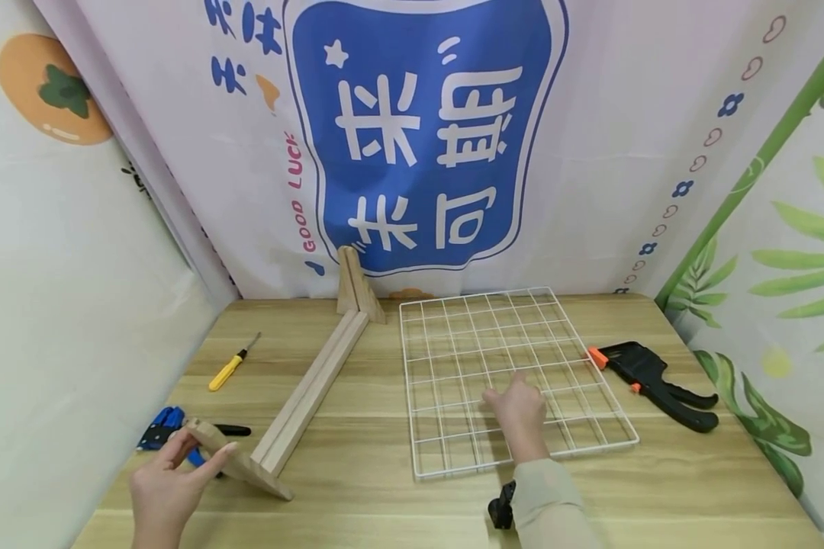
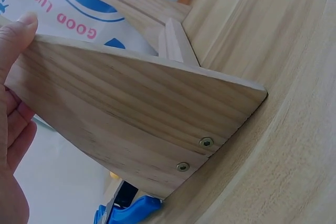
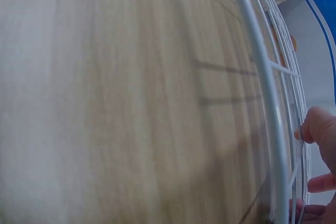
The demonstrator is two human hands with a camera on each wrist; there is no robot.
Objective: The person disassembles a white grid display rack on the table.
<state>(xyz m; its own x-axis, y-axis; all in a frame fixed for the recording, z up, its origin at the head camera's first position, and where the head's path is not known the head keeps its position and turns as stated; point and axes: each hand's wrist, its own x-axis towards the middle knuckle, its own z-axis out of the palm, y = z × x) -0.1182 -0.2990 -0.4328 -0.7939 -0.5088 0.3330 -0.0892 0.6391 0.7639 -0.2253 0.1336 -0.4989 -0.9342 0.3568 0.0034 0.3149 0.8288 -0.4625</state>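
Observation:
My left hand (image 1: 168,484) pinches the top of the near triangular wooden end piece (image 2: 131,114) of a wooden stand. Two bolt heads (image 2: 194,155) show low on that piece. From it a long wooden rail (image 1: 312,393) runs to a matching far end piece (image 1: 358,293). Toward the right, my right hand (image 1: 519,412) grips a white wire grid panel (image 1: 477,375) by wires in its near half. In the right wrist view, thumb and fingers sit on either side of the wires, partly cut off by the frame edge.
A yellow screwdriver (image 1: 226,371) lies at the left. Blue-and-black pliers (image 1: 161,428) are partly hidden behind the left hand and end piece. To the grid's right lies a black clamp (image 1: 652,381) with orange pads. A printed curtain (image 1: 604,152) backs the wooden table (image 1: 357,503).

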